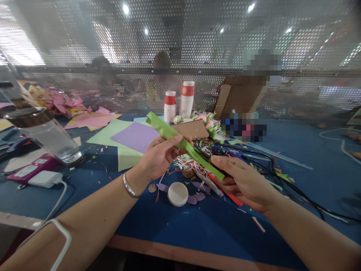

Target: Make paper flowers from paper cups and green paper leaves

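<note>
A folded strip of bright green paper [169, 131] slants across the middle, held above the table. My left hand [159, 156] pinches it near its middle, thumb on top. At its lower right end my right hand [242, 180] is closed, with the thumb along the upper edge and the fingers underneath. Behind the strip, beside the right thumb, shows a narrow dark thing that I cannot make out. Below the hands lies a white paper-cup base [178, 194], with purple paper petals [196, 198] around it.
Paper scraps [191, 165] and a cardboard piece [193, 130] lie behind the hands. Purple paper [135, 136] rests on green sheets [104, 133]. Stacked paper cups [187, 99] stand farther back. A glass jar [53, 139], white charger [45, 178] and black cables [296, 192] flank the work area.
</note>
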`<state>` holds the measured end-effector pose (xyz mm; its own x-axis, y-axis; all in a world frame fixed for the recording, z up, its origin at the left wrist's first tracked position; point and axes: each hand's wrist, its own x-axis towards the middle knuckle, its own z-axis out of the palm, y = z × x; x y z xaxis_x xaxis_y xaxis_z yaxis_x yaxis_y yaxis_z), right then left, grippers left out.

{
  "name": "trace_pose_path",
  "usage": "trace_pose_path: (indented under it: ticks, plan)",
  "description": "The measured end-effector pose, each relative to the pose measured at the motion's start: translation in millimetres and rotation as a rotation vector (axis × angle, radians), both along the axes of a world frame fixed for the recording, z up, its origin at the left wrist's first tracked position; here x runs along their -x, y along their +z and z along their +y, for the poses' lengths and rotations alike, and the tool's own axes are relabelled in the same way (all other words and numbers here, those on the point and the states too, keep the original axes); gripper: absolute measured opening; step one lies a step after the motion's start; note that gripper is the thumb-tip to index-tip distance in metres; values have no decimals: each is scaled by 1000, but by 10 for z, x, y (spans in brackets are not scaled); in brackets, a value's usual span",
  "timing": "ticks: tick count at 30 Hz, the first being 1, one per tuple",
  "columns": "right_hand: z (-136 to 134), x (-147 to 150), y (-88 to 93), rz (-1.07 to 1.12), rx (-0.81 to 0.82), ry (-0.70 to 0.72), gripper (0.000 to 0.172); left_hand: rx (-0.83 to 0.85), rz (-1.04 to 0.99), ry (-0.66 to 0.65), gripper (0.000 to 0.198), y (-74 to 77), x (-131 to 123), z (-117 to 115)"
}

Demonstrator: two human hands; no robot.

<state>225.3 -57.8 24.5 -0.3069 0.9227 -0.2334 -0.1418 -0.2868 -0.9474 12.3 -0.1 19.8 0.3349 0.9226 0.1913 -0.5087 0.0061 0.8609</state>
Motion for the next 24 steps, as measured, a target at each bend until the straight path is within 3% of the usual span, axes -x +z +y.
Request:
trace_pose_path:
  ticks: [11,24]
  plan:
    - [-6,2,-12,36,-11,-13,55,131,-92,29,9,15,-6,27]
    - [-9,8,3,-14,-2,41,57,250,-116,145,15,60,-46,1]
